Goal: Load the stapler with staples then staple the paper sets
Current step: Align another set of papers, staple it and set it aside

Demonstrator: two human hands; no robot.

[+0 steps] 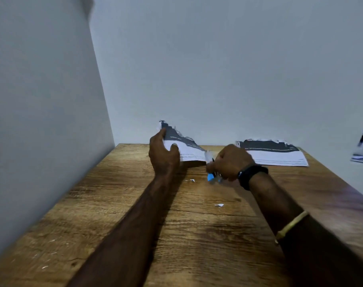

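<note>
Just above the counter (114, 204), the left hand (164, 156) pinched a paper set (184, 146), lifting its far edge, while the right hand (230, 162) was clenched around the blue stapler (210, 177) at the set's corner. Right of it lay a second set (276, 152).

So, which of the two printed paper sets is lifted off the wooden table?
The printed paper set held by the left hand; the other paper set lies flat, far right.

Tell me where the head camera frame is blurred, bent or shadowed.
Head view: the right hand and blue stapler are motion-smeared; wide-angle bending tilts the left wall; the left hand and forearm shadow the wooden table; text on the held paper set is unreadable.
</note>
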